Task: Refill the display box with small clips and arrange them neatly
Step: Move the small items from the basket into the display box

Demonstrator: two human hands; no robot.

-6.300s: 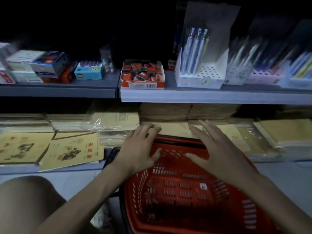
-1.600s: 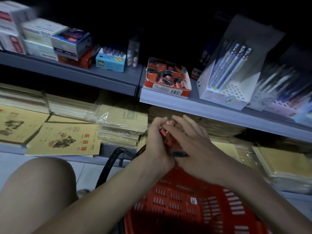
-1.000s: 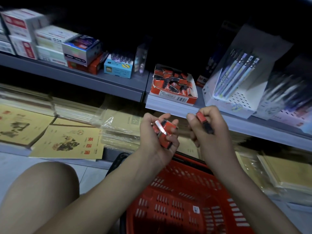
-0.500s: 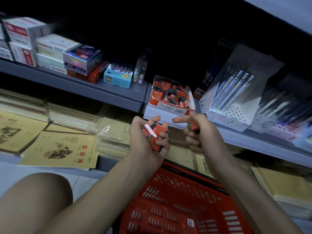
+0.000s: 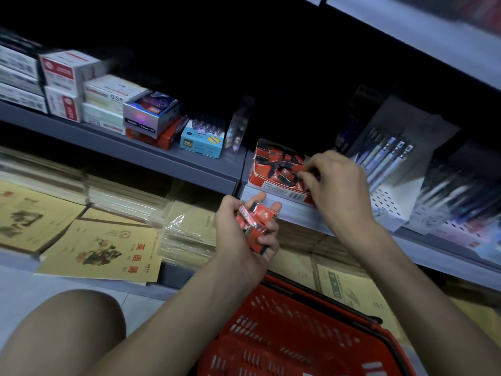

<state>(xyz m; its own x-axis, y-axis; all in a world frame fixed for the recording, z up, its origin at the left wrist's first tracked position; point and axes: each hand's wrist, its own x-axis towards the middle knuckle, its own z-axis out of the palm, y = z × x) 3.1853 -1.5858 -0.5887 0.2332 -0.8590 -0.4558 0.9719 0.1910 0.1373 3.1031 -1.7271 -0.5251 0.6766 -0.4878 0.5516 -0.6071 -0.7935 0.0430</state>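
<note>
Right hand point(image 5: 339, 185) at the display box point(image 5: 273, 187); left hand point(image 5: 241, 248) grips spare small clips point(image 5: 253, 222).
The right fingers curl over the box's right end on the shelf point(image 5: 189, 164); whether they pinch a clip cannot be told. Each clip is best laid flat, in line with its neighbours, filling gaps first.

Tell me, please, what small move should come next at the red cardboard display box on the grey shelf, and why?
Probably the right hand should release the clip it seems to pinch into the red cardboard display box, beside those lying there; the left hand holds more small red-and-black clips waiting.
</note>
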